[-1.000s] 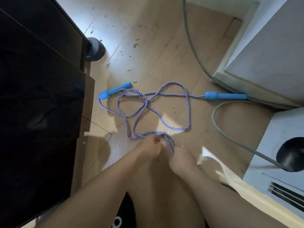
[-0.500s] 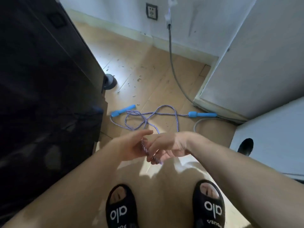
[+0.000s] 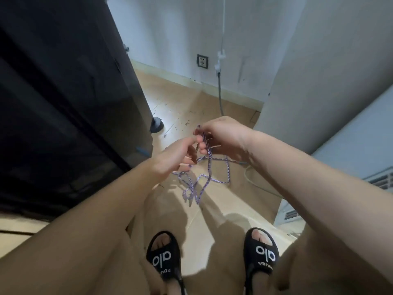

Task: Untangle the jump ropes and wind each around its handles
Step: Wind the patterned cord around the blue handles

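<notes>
Your forearms are filling the lower part of the view and hiding much of the floor (image 3: 212, 220), and the rope's (image 3: 209, 167) two handles are mostly out of sight: only a sliver of the blue handle (image 3: 140, 150) is peeking out beside the dark cabinet (image 3: 63, 103) on the left, and a faint bit of blue near your right wrist is too small to make out for sure. Your right hand (image 3: 221, 136) is curling its fingers round a bunch of the purple-and-white rope, held up above the floor, while your left hand (image 3: 176, 158) is pinching a strand just below and beside it; exactly how many strands each is holding is hard to tell where the fingers are overlapping. From your hands the rope is hanging down in loose, crossing loops, with the lowest loop dangling above the floor in front of your black slippers (image 3: 163, 258). A grey cable (image 3: 220, 99) is running down the white wall (image 3: 170, 39) past a wall socket (image 3: 202, 60) and disappearing behind your right hand. A white unit (image 3: 350, 145) is crowding the right side, and a round black foot (image 3: 157, 124) of the cabinet is sitting on the floor close to your hands.
</notes>
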A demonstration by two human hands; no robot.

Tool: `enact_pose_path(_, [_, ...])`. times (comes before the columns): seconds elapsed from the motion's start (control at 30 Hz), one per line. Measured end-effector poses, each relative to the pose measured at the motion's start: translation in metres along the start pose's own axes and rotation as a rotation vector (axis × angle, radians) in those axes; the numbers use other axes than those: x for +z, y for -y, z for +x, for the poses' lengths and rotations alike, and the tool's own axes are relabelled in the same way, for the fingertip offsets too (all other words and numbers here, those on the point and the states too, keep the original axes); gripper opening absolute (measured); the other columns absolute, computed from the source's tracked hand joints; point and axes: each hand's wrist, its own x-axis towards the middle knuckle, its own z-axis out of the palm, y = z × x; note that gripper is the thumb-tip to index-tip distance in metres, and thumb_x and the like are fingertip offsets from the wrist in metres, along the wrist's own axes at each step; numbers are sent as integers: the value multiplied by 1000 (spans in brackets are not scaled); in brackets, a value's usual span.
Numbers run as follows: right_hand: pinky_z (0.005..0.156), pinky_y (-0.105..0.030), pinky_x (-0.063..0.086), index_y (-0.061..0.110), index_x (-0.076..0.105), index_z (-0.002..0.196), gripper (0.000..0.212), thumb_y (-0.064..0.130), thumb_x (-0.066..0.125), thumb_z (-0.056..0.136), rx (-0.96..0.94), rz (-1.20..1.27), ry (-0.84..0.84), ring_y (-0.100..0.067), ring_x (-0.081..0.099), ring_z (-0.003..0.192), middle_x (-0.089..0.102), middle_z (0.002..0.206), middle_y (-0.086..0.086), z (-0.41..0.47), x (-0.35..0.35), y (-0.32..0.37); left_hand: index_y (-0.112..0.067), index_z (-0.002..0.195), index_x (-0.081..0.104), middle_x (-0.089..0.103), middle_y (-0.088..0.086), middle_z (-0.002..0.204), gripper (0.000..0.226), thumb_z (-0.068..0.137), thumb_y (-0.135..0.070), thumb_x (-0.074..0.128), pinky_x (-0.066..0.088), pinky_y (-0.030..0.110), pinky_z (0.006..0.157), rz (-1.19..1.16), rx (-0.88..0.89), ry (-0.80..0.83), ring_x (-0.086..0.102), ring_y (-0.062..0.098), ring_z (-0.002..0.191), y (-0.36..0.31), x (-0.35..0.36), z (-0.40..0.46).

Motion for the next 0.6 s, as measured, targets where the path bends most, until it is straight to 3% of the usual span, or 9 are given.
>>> enact_pose_path(0.1, [72,-36,51,-1,66,101,16,7,53,95,-29,-30,-62,-22,57,62,62,72,-10,-9,-1,9,-30,137,43,55,-4,130,79,65,-17,72,49,26,97,150,237,-82,56,13,121,-5,2,-13])
enact_pose_path(0.17, [75,-35,52,0,67,100,20,13,52,97,-72,-17,-20,-22,59,68,64,78,-12,-17,-2,8,-33,142,32,52,-5,131,95,68,-2,82,40,5,85,234,402,29,49,5,128,-7,7,-20])
enact_pose_path(0.27, [72,-35,52,1,69,96,24,19,53,96,-123,-20,33,-22,59,70,65,78,-10,-23,-8,-3,-26,122,43,63,-10,110,66,75,-10,87,41,7,82,216,442,41,57,-1,117,-7,10,-21])
enact_pose_path(0.33, [73,-36,52,2,73,88,22,16,56,90,-185,-211,12,-19,56,69,64,74,-7,-24,-16,-7,-20,101,50,65,-9,95,37,82,-12,81,47,15,81,228,453,-6,65,8,99,-10,15,-20])
enact_pose_path(0.4, [75,-33,51,0,74,94,22,13,57,90,-243,-191,-14,-16,57,71,65,76,-6,-19,-25,-2,-20,86,63,73,-6,87,10,95,-17,66,52,23,91,297,428,-58,68,18,95,-12,20,-21])
enact_pose_path(0.47, [75,-32,49,-1,72,102,21,10,59,90,-272,-138,-84,-17,58,71,65,76,-4,-12,-36,2,-21,64,65,73,0,71,42,103,-30,51,53,43,99,272,360,-89,71,29,91,-15,23,-18])
enact_pose_path(0.5, [75,-31,48,2,71,107,22,7,61,87,-291,-264,-151,-18,58,74,66,81,-3,-8,-42,1,-20,56,60,68,2,62,53,105,-34,47,54,48,98,215,333,-118,71,30,83,-18,23,-18])
enact_pose_path(0.53, [77,-29,48,7,68,115,33,2,63,83,-283,-461,-180,-18,59,81,67,92,-3,-5,-46,-3,-18,52,54,62,2,56,57,106,-35,43,56,48,94,140,316,-159,68,29,72,-21,22,-17])
enact_pose_path(0.6, [87,-27,48,15,51,139,68,-1,68,76,-187,-705,-8,-16,58,107,61,125,-2,-2,-47,-18,-15,56,42,46,2,49,54,107,-32,39,56,41,76,-132,313,-209,55,22,55,-38,23,-17])
